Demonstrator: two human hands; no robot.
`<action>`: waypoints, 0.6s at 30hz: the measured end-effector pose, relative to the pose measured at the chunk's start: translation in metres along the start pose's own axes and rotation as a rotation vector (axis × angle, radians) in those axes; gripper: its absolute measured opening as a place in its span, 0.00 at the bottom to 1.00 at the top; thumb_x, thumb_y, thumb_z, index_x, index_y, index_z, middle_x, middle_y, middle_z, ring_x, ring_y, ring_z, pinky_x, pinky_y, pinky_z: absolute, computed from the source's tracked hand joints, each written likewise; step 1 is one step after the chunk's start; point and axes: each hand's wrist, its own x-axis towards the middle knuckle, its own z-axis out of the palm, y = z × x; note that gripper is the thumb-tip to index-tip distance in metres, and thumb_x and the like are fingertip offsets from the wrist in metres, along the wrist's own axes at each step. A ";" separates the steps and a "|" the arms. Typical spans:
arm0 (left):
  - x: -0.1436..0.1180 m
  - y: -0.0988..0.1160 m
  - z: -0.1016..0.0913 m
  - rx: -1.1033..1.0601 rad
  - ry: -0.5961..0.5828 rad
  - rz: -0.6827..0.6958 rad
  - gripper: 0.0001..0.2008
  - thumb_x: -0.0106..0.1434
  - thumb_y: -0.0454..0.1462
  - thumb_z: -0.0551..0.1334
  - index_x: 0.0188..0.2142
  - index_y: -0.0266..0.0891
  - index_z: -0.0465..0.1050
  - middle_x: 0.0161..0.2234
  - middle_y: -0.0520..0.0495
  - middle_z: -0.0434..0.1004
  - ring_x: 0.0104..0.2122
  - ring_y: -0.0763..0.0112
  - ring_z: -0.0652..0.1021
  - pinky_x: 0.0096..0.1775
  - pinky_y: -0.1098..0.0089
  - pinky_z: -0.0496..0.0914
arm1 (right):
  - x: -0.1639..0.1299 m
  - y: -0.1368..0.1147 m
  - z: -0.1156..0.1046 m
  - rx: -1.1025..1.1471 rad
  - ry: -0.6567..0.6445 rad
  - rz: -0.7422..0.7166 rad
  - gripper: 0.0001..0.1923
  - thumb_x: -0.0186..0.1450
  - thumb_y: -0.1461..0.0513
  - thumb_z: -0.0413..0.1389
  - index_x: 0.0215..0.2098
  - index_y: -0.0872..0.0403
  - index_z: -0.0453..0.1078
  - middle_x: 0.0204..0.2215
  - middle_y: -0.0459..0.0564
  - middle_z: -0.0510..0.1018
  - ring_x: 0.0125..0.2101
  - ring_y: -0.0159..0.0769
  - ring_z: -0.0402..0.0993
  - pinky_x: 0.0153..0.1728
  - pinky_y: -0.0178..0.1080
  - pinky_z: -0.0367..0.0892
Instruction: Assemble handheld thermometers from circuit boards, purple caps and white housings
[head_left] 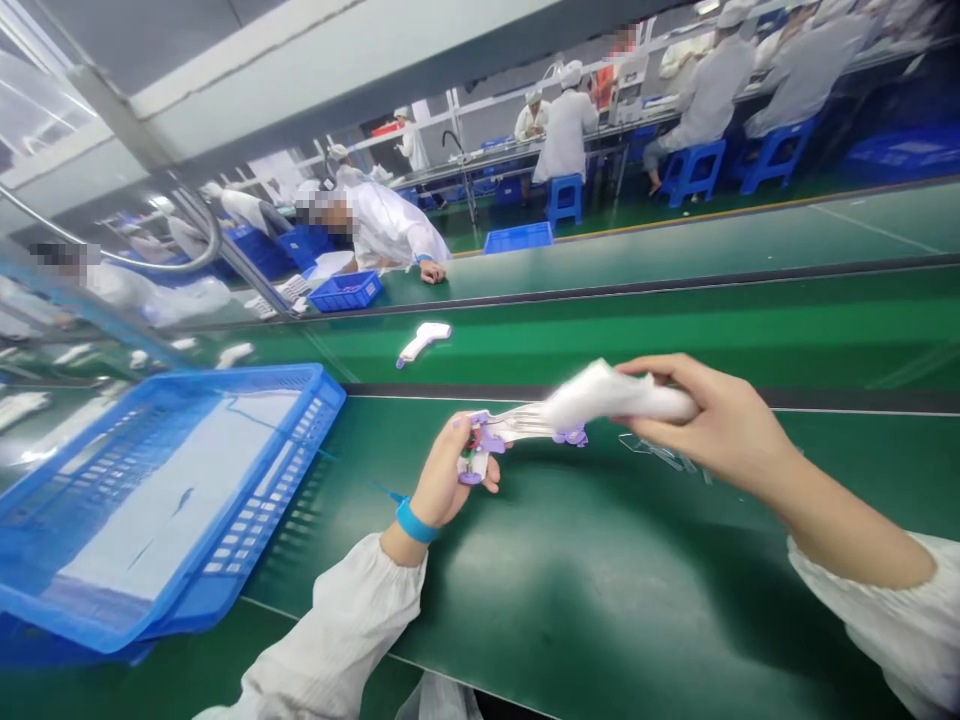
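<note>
Hands, two of them, meet over the green bench (600,600), both busy on one white device (615,398) that is blurred by motion. The right hand (712,425) wraps its fingers round the white body of that piece, thumb on top, gripping it just above the bench. The left hand (450,480), with a blue wristband (415,522) below it, pinches the clear and purple end (487,440) of the same piece between thumb and fingers. One more white device (422,342) lies alone on the conveyor belt (675,330) beyond, well apart from the hands. One big blue basket (172,500) sits at the left, tilted, its near corner hanging over the bench edge; a white sheet (187,490) lines its floor. Two smaller blue trays show farther off: one (345,291) by a co-worker's hand (433,271), one (517,238) across the far belt. Between basket and hands the bench is bare green, and so is the stretch in front of the wrists down to the near edge. At least five people in white coats sit on blue stools (694,165) along the back line.
</note>
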 end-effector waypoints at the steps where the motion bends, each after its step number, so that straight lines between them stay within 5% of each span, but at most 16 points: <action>1: 0.003 -0.004 0.007 -0.004 -0.037 -0.007 0.28 0.71 0.59 0.63 0.52 0.37 0.68 0.35 0.45 0.84 0.20 0.71 0.79 0.21 0.71 0.75 | -0.002 -0.004 -0.003 -0.010 -0.040 -0.072 0.19 0.67 0.50 0.64 0.53 0.48 0.77 0.41 0.52 0.86 0.34 0.46 0.84 0.32 0.42 0.74; 6: 0.007 -0.028 0.024 -0.021 -0.156 -0.154 0.34 0.69 0.63 0.63 0.53 0.34 0.70 0.26 0.48 0.80 0.20 0.67 0.80 0.23 0.69 0.77 | -0.016 -0.007 0.010 -0.021 -0.263 -0.311 0.21 0.73 0.53 0.58 0.61 0.51 0.71 0.47 0.57 0.86 0.39 0.47 0.85 0.35 0.42 0.75; 10: 0.003 -0.045 0.019 -0.066 -0.178 -0.295 0.40 0.66 0.67 0.63 0.53 0.31 0.72 0.29 0.43 0.83 0.23 0.63 0.82 0.26 0.65 0.80 | -0.024 0.004 0.021 0.014 -0.258 -0.199 0.26 0.73 0.49 0.59 0.63 0.53 0.64 0.49 0.61 0.85 0.34 0.48 0.85 0.29 0.41 0.74; 14: 0.000 -0.048 0.017 -0.107 -0.199 -0.329 0.40 0.66 0.66 0.63 0.55 0.31 0.72 0.31 0.42 0.83 0.25 0.62 0.83 0.28 0.64 0.81 | -0.024 0.005 0.022 -0.035 -0.412 -0.080 0.22 0.69 0.56 0.61 0.59 0.51 0.67 0.41 0.53 0.86 0.29 0.45 0.83 0.24 0.39 0.69; 18: -0.003 -0.046 0.017 -0.077 -0.169 -0.300 0.35 0.70 0.64 0.60 0.58 0.36 0.72 0.39 0.39 0.86 0.31 0.59 0.86 0.30 0.65 0.81 | -0.024 0.003 0.027 -0.060 -0.484 -0.234 0.16 0.69 0.62 0.56 0.54 0.51 0.73 0.46 0.57 0.84 0.45 0.51 0.83 0.41 0.47 0.78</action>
